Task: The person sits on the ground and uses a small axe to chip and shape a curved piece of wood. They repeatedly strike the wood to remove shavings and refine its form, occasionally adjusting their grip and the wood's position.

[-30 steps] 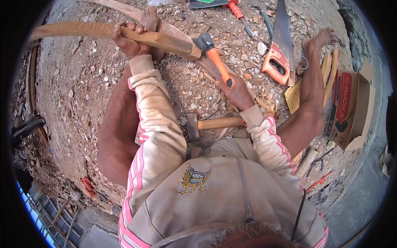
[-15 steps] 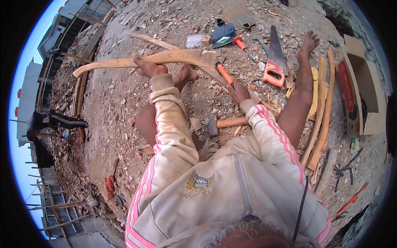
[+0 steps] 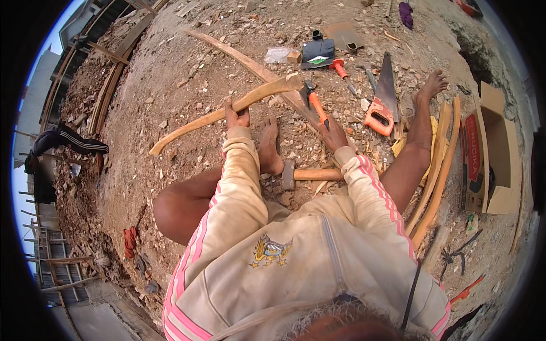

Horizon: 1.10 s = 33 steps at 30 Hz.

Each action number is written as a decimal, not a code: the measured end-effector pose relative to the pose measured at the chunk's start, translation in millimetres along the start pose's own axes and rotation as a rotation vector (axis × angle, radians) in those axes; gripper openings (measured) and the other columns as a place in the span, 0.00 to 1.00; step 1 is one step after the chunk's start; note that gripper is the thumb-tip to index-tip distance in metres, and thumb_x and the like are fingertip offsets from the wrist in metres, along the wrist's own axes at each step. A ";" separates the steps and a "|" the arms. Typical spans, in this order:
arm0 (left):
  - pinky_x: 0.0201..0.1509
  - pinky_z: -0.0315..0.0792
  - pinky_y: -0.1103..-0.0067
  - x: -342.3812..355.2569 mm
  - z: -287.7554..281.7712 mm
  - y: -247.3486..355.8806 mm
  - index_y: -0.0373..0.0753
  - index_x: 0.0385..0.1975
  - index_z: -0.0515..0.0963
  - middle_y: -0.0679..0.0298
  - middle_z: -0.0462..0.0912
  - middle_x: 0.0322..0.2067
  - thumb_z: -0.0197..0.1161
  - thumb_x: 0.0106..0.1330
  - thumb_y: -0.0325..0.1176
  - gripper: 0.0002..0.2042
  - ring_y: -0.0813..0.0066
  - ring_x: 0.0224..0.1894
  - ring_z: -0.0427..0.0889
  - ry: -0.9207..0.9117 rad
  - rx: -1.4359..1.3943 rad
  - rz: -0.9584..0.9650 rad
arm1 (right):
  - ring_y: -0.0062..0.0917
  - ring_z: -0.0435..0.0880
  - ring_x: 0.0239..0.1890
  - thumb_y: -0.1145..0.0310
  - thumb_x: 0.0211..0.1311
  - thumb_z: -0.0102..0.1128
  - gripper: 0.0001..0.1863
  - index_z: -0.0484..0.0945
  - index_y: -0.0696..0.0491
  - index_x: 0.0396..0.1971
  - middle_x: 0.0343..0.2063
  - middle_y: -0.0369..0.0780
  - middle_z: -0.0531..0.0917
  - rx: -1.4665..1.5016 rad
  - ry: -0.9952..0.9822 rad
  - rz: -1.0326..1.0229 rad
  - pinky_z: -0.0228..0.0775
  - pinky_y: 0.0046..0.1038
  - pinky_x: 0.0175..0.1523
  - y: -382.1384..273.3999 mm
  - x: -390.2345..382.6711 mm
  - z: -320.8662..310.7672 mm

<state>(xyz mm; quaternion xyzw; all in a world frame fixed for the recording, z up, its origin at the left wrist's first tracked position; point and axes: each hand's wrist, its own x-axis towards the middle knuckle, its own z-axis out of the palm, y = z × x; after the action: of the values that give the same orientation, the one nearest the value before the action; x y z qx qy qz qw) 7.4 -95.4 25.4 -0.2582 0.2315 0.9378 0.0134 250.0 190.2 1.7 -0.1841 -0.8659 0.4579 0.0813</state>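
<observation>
My left hand (image 3: 237, 116) is closed round a curved pale wooden piece (image 3: 199, 119), held aslant with its right end higher. My right hand (image 3: 333, 135) is wrapped round the orange handle of a hatchet (image 3: 316, 103), whose dark head is just right of that end. A long rough plank (image 3: 244, 59) lies on the ground beneath both. A hammer (image 3: 314, 174) with a wooden handle lies below my hands, beside my bare left foot (image 3: 270, 149). To the right lie a handsaw (image 3: 381, 108) with an orange grip and a red-gripped chisel (image 3: 341, 73).
My outstretched right leg (image 3: 415, 159) has curved wooden strips (image 3: 443, 182) and an open cardboard box (image 3: 495, 170) outside it. A person in dark striped clothing (image 3: 74, 145) is at the left near stacked boards (image 3: 116, 77). A dark bag (image 3: 315, 52) lies ahead on the rubble.
The curved wooden piece in my left hand has moved right and toward me, its far-left end lowered. My right hand keeps its hold on the hatchet. The view has shifted.
</observation>
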 end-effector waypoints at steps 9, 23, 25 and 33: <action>0.48 0.83 0.56 56.3 -90.3 -35.4 0.45 0.45 0.75 0.59 0.78 0.39 0.66 0.63 0.46 0.16 0.59 0.42 0.81 0.244 0.360 -0.056 | 0.54 0.80 0.37 0.58 0.67 0.55 0.19 0.71 0.57 0.48 0.33 0.55 0.80 0.047 -0.040 0.098 0.69 0.48 0.42 -4.4 -6.0 -8.5; 0.48 0.78 0.62 9.0 -5.8 22.6 0.45 0.50 0.79 0.54 0.86 0.35 0.72 0.55 0.56 0.28 0.52 0.41 0.87 -0.665 2.562 0.608 | 0.29 0.80 0.23 0.63 0.67 0.58 0.17 0.70 0.57 0.49 0.25 0.43 0.78 0.079 -0.100 0.042 0.69 0.34 0.29 1.1 32.5 3.5; 0.55 0.76 0.58 21.2 -0.1 19.8 0.52 0.56 0.75 0.50 0.85 0.44 0.73 0.54 0.53 0.29 0.51 0.50 0.84 -0.935 2.713 0.673 | 0.18 0.75 0.17 0.61 0.70 0.58 0.17 0.69 0.54 0.50 0.26 0.35 0.78 0.381 -0.157 0.212 0.68 0.26 0.23 -20.1 39.2 -5.3; 0.43 0.78 0.58 7.2 21.1 -11.1 0.46 0.44 0.73 0.54 0.86 0.38 0.70 0.57 0.53 0.23 0.48 0.41 0.86 -0.969 2.746 0.518 | 0.17 0.74 0.16 0.59 0.72 0.60 0.13 0.69 0.48 0.47 0.22 0.33 0.74 1.151 -0.020 0.436 0.69 0.25 0.19 -33.6 24.0 -53.9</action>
<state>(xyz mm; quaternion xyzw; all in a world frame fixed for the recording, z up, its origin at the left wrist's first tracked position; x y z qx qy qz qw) -7.3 -76.9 33.1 0.3350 0.9290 -0.0415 0.1519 236.5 223.6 59.3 -0.2789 -0.4228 0.8598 0.0640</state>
